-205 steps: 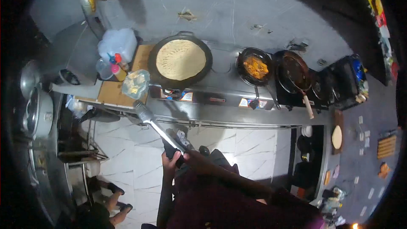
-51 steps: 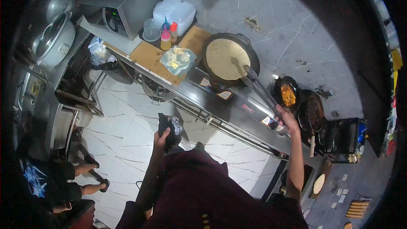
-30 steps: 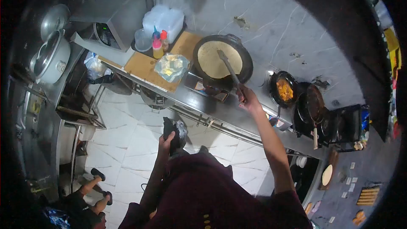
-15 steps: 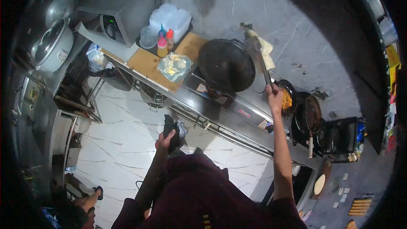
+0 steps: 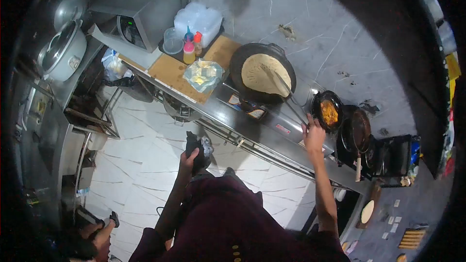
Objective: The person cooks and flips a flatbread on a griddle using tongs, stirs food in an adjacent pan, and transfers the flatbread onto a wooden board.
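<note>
Gathering a dark bundle [image 5: 194, 151] low in front of the shirt, the left hand [image 5: 187, 160] has its fingers wrapped around one side; what the bundle is, I cannot tell. Holding it there, clear of the cooking surfaces, seems sensible.

Farther out and to the right, the right hand [image 5: 314, 137] has its fingers clamped on the handle end of the tongs [image 5: 295, 106], which slant away from them up to the left. Just beside these fingers, on their right, sits a small frying pan [image 5: 318, 103] of orange food [image 5: 329, 112]; the knuckles are near its rim, so a slightly higher wrist would be safer.

Beyond the fingers, up to the left, the flatbread [image 5: 255, 73] lies on a round black griddle [image 5: 236, 68], off toward the fingers' side. The tong tips overlap its near edge; blur hides whether they pinch it or only lie over it. To handle it well, I would keep the tongs low and flat, reach well in from the rim so the soft round does not tear, and ease it toward the middle with a smooth pull, not a jab.

Farther left of the fingers, past the griddle, a clear bag [image 5: 204, 75] rests on the board [image 5: 165, 70], with squeeze bottles [image 5: 189, 53] behind.
</note>
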A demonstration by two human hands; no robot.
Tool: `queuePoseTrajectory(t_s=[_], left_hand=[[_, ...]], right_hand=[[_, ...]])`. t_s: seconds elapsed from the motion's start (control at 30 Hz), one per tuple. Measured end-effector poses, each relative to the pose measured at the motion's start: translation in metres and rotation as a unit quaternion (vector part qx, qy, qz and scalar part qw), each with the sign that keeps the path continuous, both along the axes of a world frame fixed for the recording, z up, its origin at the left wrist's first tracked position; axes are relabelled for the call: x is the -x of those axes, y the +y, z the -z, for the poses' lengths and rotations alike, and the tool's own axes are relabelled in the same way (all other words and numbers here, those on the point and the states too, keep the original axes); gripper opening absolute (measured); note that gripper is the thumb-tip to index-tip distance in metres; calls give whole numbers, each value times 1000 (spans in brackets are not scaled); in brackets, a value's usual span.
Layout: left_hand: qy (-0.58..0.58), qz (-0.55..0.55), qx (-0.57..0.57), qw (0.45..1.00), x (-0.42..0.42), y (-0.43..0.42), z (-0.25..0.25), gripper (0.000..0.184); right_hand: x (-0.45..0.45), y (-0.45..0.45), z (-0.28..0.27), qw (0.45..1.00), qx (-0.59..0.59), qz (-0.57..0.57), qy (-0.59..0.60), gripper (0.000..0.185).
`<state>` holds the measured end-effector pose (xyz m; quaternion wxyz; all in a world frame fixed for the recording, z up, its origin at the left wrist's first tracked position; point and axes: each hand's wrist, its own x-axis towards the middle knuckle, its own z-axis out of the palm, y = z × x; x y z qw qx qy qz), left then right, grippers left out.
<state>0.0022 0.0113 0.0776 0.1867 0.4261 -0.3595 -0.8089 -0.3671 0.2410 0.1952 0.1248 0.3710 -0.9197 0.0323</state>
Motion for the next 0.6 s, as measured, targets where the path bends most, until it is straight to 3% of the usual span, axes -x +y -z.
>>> queuePoseTrajectory(t_s=[0.23, 0.5, 0.6], left_hand=[[-3, 8, -1, 1000, 5, 1, -2, 26], [6, 33, -3, 999, 12, 1, -22, 30], [43, 34, -7, 998, 12, 2, -16, 31]], right_hand=[[2, 22, -7, 1000, -22, 10, -10, 45], [12, 12, 27, 997, 13, -39, 64, 46], [15, -8, 32, 999, -16, -17, 41, 50]])
